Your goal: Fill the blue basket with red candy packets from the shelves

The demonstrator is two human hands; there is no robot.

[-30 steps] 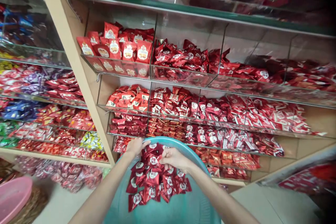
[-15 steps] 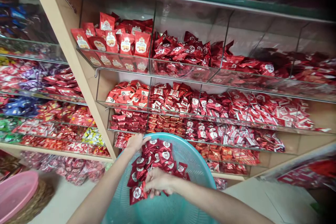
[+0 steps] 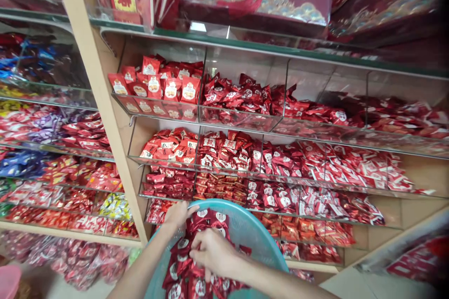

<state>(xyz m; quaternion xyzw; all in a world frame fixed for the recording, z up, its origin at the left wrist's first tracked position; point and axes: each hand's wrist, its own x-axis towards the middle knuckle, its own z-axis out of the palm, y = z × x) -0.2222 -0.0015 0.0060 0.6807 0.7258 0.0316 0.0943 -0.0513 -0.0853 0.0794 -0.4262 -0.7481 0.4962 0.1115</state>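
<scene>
A teal plastic basket (image 3: 242, 212) with perforated sides stands low in front of me. My left hand (image 3: 177, 217) grips its far-left rim, fingers bent over the edge. Inside lie many small dark-red snack packets (image 3: 199, 287) with white round labels, spread over the left and middle. Over these packets is my right hand (image 3: 213, 252), its fingers loosely bent and somewhat apart. No packet shows between the fingertips, though the undersides of the fingers are partly hidden.
Stepped glass shelves (image 3: 245, 126) full of red packets rise just behind the basket. A wooden upright (image 3: 101, 103) divides them from shelves on the left. Bagged packets (image 3: 80, 261) lie below those shelves, and a pink tub (image 3: 9, 280) is at lower left.
My view has tilted up, showing dark-red gift boxes on top. My right hand has let go of a red packet and moved slightly over the pile. The left hand stays on the rim.
</scene>
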